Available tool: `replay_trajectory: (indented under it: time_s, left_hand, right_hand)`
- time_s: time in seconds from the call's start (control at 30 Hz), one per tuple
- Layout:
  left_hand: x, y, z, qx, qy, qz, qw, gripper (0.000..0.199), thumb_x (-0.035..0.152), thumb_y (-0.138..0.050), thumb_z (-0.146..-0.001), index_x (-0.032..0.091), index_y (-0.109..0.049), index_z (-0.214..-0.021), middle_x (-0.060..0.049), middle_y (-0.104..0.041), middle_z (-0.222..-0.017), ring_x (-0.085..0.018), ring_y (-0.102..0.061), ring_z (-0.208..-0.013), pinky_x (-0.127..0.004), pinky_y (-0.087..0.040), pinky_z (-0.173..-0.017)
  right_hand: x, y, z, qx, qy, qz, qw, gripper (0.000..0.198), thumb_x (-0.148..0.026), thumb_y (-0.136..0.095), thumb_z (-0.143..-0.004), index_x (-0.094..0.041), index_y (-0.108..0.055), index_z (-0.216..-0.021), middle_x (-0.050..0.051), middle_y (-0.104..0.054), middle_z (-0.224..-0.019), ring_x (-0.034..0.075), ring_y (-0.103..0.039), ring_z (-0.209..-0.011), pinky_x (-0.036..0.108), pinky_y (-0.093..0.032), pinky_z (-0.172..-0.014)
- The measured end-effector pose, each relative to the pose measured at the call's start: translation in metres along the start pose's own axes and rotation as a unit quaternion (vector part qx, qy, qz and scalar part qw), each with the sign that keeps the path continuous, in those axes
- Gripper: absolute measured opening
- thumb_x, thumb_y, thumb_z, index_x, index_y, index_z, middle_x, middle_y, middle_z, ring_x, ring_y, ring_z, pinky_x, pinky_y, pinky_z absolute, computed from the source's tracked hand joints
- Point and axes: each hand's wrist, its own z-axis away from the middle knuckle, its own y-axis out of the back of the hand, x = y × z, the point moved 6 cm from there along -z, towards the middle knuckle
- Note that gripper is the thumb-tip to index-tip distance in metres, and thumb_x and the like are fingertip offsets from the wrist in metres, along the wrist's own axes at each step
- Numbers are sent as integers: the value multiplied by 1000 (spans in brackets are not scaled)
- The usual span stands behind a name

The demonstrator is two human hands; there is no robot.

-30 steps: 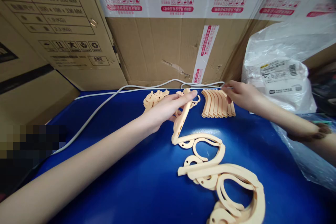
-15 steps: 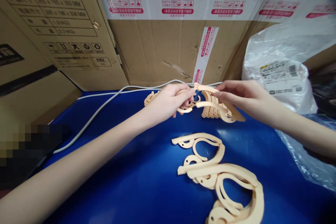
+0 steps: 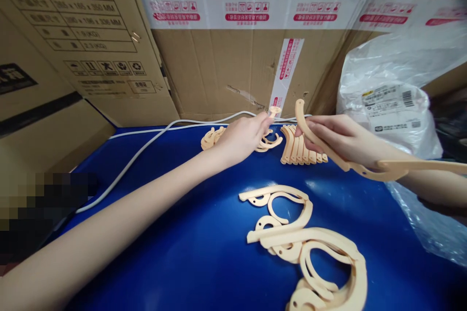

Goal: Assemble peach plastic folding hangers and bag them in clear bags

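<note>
My left hand (image 3: 242, 138) is closed in a pinch on a small beige hook piece (image 3: 275, 111), its upper end showing above the fingertips and the rest hidden. My right hand (image 3: 339, 136) grips long, curved beige hanger arms (image 3: 324, 146), which stretch past the wrist to the right edge. Beneath the right hand lies a row of matching hanger arms (image 3: 297, 148) side by side. Loose curved hooks (image 3: 270, 145) lie by the left hand, with more hooks (image 3: 210, 139) partly behind it. Folded beige hangers (image 3: 308, 214) lie overlapping nearer to me.
Everything rests on a blue surface (image 3: 182, 252). Cardboard boxes (image 3: 219, 68) stand along the back and left. A white cable (image 3: 134, 155) runs behind the parts. On the right are a white plastic parcel (image 3: 390, 102) and clear plastic wrap (image 3: 430, 218).
The hanger arms in my right hand have swung round, one end now upright and the other reaching right. My hands are slightly farther apart; the left hand's hook piece is raised.
</note>
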Motion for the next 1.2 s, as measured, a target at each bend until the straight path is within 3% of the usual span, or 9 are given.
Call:
replay_trajectory:
  time_s: [0.17, 0.33, 0.47, 0.53, 0.63, 0.83, 0.97, 1.1, 1.2]
  left_hand:
    - [-27, -20, -24, -44, 73, 13, 996, 35, 29, -44, -97, 16, -60, -68, -2, -57, -59, -17, -54, -59, -26, -34, -58]
    - [-18, -7, -9, -9, 119, 34, 992, 33, 46, -51, -94, 15, -63, -94, -6, -65, -72, -20, -62, -70, -26, -36, -57]
    - [8, -14, 15, -168, 133, 335, 917, 41, 51, -45, -97, 16, -66, -90, -7, -72, -88, -17, -68, -81, -23, -49, -62]
    - [15, -14, 26, -189, 174, 479, 840, 24, 34, -53, -97, 15, -64, -88, -6, -72, -90, -15, -68, -80, -23, -54, -67]
    - [12, -8, 36, -132, 225, 545, 797, 18, 20, -50, -98, 14, -58, -84, -2, -67, -77, -9, -61, -58, -20, -52, -53]
    - [16, -21, 52, -134, 276, 568, 764, 26, 32, -39, -103, 19, -50, -84, 10, -38, -51, -3, -26, -32, -13, -24, -30]
    - [13, -31, 61, -101, 305, 470, 822, 30, 35, -31, -104, 21, -44, -79, 10, -32, -51, -5, -23, -33, -16, -22, -33]
    - [25, -10, 56, 7, 135, 254, 958, 26, 31, -38, -101, 20, -48, -79, 5, -44, -57, -9, -41, -47, -20, -33, -47]
    - [18, 8, 48, 19, 93, 243, 965, 32, 36, -35, -101, 20, -51, -79, 3, -49, -59, -11, -47, -50, -22, -36, -49]
  right_hand:
    - [4, -1, 4, 27, -54, -177, 982, 35, -46, -41, -97, -22, -65, -100, -3, -49, -54, 13, -45, -45, 27, -35, -43]
    - [10, 5, 10, 144, -116, -335, 924, 13, -26, -48, -91, -20, -57, -98, -1, -59, -60, 12, -51, -49, 25, -34, -43]
    - [8, 23, 18, 287, -63, -360, 885, 10, -21, -62, -80, -21, -54, -86, 5, -72, -83, 13, -63, -67, 24, -47, -57]
    - [2, 31, 20, 316, -18, -255, 914, 14, -24, -69, -78, -22, -56, -83, 6, -74, -93, 16, -68, -81, 27, -51, -68]
    - [-18, 30, 19, 271, 71, 72, 957, 15, -33, -65, -85, -20, -67, -91, 9, -75, -97, 22, -69, -87, 34, -51, -75]
    - [-38, -20, 21, 91, 222, 449, 861, 32, -18, -39, -97, -18, -69, -107, 9, -75, -87, 22, -69, -77, 32, -42, -61]
    - [-30, -42, 17, 11, 141, 417, 898, 34, -6, -39, -85, -12, -64, -106, 8, -71, -74, 20, -64, -57, 29, -31, -48]
    - [-6, -49, 8, -112, 8, 93, 989, 22, -26, -38, -95, -17, -59, -94, 0, -61, -59, 12, -51, -41, 25, -32, -42]
    - [19, -30, 1, -70, -65, -71, 993, 37, -48, -37, -97, -20, -58, -88, -2, -56, -60, 9, -44, -40, 26, -32, -41]
